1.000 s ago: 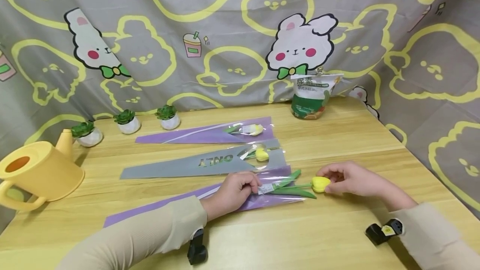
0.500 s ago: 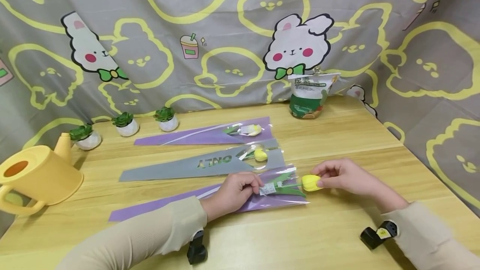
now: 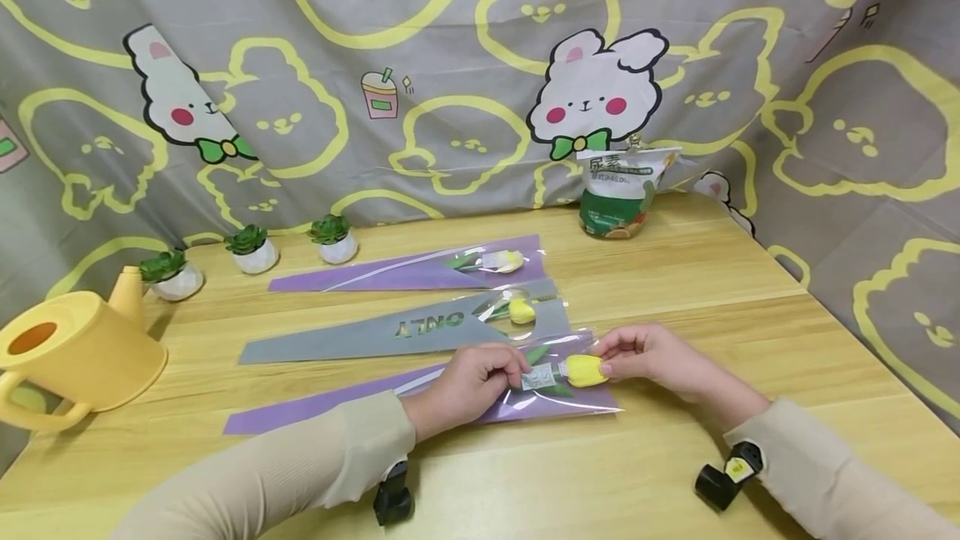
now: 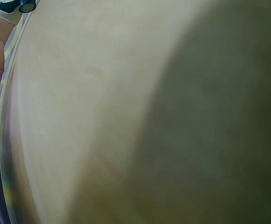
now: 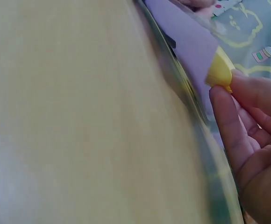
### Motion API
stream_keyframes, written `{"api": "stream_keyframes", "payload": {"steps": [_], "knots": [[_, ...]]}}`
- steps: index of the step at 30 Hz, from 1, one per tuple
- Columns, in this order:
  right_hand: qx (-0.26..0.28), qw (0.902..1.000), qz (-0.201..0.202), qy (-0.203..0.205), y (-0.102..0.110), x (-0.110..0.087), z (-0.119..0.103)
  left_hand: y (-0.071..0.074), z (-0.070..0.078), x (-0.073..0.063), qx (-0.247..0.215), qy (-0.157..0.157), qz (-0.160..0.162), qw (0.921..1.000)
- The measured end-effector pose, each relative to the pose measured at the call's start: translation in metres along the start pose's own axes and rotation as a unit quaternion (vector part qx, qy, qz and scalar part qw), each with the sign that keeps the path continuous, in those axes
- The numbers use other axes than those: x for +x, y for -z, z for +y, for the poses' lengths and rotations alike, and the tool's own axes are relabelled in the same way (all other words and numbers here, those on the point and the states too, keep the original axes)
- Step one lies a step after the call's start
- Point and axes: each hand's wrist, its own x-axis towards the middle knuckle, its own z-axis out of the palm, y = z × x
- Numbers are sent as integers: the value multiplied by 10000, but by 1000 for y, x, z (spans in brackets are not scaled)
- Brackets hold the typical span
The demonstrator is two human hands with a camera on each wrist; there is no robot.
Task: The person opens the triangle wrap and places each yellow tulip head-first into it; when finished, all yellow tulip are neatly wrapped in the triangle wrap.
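My right hand (image 3: 656, 358) pinches the yellow head of an artificial tulip (image 3: 585, 372) between thumb and fingers. Its stem and green leaves are inside a purple flower sleeve (image 3: 300, 412) with a clear front, and the head lies near the sleeve's wide end. Close by on the left, my left hand (image 3: 468, 382) pinches the sleeve near its mouth, beside a small printed label (image 3: 538, 377). In the right wrist view the fingertips hold the base of the yellow bloom (image 5: 221, 67) against the purple wrap. The left wrist view shows mostly blurred tabletop.
Behind lie a grey sleeve (image 3: 322, 340) and another purple sleeve (image 3: 375, 271), each with a yellow tulip. A yellow watering can (image 3: 90, 357) stands left, near several potted succulents such as one (image 3: 335, 240) at the back. A green-and-white bag (image 3: 618, 198) stands back right.
My right hand has moved left with the tulip, whose leaves and then head have slid into the purple sleeve. The left hand has stayed nearly still on the sleeve.
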Motion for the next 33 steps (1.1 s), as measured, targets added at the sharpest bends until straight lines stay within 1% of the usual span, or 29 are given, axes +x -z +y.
{"api": "stream_keyframes", "payload": {"steps": [7, 16, 25, 29, 33], "knots": [[63, 10000, -21, 63, -8, 5, 2, 0, 2, 2, 81, -139, 15, 9999], [119, 9998, -73, 144, -16, 10, 3, 0, 1, 5, 219, -331, -137, 9991], [209, 9997, -25, 102, -25, 15, 3, 0, -1, 7, 245, -326, -288, 9988], [172, 9998, -16, 88, -28, 17, 3, 2, -1, 9, 326, -340, -329, 9983], [249, 9997, -45, 30, -30, 19, 3, 2, 0, 10, 396, -316, -341, 9981]]}}
